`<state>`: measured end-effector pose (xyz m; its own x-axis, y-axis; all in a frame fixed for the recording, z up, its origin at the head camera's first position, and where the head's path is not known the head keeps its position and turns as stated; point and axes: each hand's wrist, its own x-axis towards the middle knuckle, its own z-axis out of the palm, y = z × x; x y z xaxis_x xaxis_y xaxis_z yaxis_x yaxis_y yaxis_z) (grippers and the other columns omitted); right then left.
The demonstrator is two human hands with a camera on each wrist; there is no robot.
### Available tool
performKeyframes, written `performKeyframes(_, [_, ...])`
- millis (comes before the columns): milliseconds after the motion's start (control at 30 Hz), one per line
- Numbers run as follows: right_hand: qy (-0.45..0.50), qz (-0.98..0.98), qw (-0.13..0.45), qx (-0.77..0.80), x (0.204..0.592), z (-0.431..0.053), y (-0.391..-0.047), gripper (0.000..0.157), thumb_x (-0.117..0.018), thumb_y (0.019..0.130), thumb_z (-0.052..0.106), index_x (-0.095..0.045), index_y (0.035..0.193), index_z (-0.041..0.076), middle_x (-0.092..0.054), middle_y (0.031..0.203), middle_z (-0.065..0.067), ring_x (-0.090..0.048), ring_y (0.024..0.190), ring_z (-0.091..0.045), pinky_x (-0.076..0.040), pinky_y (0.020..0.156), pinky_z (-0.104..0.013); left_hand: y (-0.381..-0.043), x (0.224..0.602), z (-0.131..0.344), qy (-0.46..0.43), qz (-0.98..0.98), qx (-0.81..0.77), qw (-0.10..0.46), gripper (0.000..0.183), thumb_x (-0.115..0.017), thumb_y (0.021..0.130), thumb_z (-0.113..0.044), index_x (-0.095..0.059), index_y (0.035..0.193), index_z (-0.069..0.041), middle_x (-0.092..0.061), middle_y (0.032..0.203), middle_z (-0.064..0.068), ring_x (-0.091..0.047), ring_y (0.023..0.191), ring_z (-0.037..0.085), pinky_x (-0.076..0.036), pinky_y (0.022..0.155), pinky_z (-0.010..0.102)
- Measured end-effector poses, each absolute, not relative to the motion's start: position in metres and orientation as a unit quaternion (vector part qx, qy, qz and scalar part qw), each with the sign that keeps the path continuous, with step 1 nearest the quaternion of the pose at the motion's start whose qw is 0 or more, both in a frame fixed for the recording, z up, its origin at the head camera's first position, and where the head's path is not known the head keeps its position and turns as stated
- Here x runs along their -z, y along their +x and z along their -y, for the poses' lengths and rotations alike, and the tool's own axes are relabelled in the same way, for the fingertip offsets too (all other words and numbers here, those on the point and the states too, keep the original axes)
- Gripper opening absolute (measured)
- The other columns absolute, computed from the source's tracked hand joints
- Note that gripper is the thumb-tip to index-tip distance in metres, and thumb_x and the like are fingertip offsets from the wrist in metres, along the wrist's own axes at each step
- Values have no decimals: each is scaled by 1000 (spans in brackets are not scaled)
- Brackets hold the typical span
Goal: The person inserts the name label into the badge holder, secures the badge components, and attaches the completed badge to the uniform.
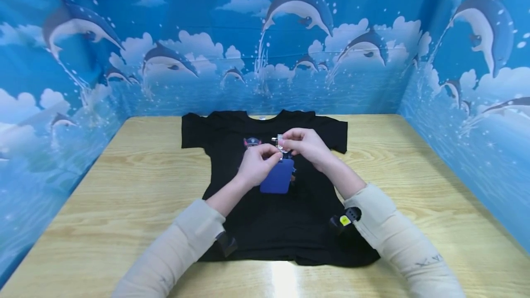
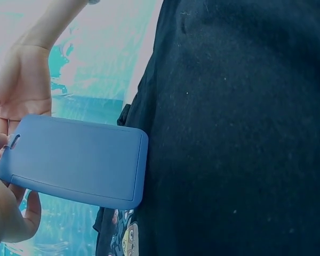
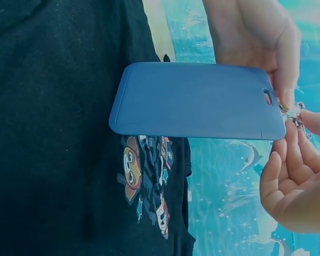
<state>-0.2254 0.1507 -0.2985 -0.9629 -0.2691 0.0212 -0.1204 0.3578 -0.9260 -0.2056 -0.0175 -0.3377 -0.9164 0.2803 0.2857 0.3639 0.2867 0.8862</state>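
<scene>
A blue card holder (image 1: 276,178) hangs over the printed front of a black T-shirt (image 1: 273,224). Its slotted end is turned toward both hands, as the right wrist view shows. My left hand (image 1: 257,165) pinches small metal fittings just beside that slot. From the right, my right hand (image 1: 306,146) pinches a shiny silver keychain (image 3: 294,114) with small links and a clasp, its fingertips close to the left hand's. Fingers partly cover the keychain, so I cannot tell whether the clasp passes through the slot.
The T-shirt lies spread on a wood-grain table (image 1: 157,187), sleeves out and neckline at the far edge. Cartoon figures (image 3: 132,170) are printed on its chest. A blue dolphin-patterned curtain (image 1: 232,91) encloses the back and both sides.
</scene>
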Motion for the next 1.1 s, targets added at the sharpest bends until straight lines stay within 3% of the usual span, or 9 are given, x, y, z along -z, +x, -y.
performKeyframes(133, [-132,-848,37,512,298,-149,-225,24,-66,87,22,-64,99,1,-60,77,-6,-53,74,-26,-44,62,-29,-206,338,17,-215,799,559,50,12,-61,89,-11,-69,90,-2,-67,83,4,-57,74,16,-46,67,28])
performKeyframes(267, [-138,-877,8,461,296,-146,-224,24,-69,84,25,-64,92,3,-52,68,-4,-45,62,-21,-39,58,-30,-206,338,16,-229,804,544,71,10,-63,86,-9,-70,88,-3,-67,82,4,-57,72,14,-47,64,26])
performKeyframes(600, [-140,-889,-17,436,295,-144,-222,17,-68,84,22,-67,87,5,-51,62,-2,-44,57,-18,-37,54,-29,-204,338,15,-217,805,548,63,11,-63,87,-10,-71,90,-3,-68,86,5,-60,77,16,-49,68,27])
performKeyframes(867, [-146,-871,-12,468,296,-146,-221,14,-67,85,20,-69,89,6,-54,65,-12,-43,56,-20,-39,56,-31,-208,341,17,-214,782,585,-11,19,-59,91,-14,-70,101,-1,-67,99,9,-59,86,17,-47,71,26])
performKeyframes(1100, [-174,-847,10,501,296,-148,-221,16,-68,85,15,-68,93,2,-60,75,-15,-54,67,-26,-47,62,-34,-208,338,20,-240,733,631,-80,25,-55,93,-11,-64,109,7,-64,111,15,-57,98,20,-45,78,29])
